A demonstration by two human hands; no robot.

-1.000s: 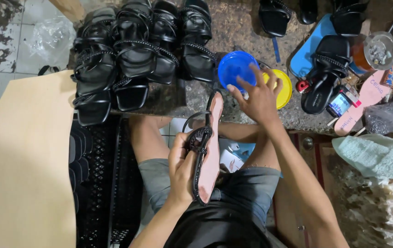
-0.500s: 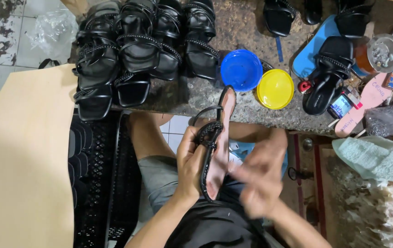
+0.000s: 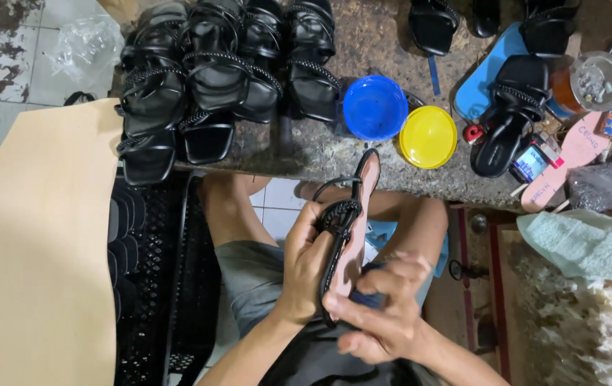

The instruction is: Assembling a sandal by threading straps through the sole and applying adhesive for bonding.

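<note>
Right hand (image 3: 384, 314) moved onto sandal (image 3: 352, 229) heel; left fingers (image 3: 313, 236) wrap strap.

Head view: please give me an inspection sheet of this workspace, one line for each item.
Surface: mottled stone bench, crowded.
Job's things: black strappy sandal with pink sole, held on edge over the lap.
Clutter: row of black sandals; blue bowl; yellow lid; blue sole; pink sole.
Grippers: left hand grips the sandal; right hand at its lower end, fingers blurred.
Cables: nothing seen.
Surroundings: tan sheet; tiled floor; pale green cloth.
</note>
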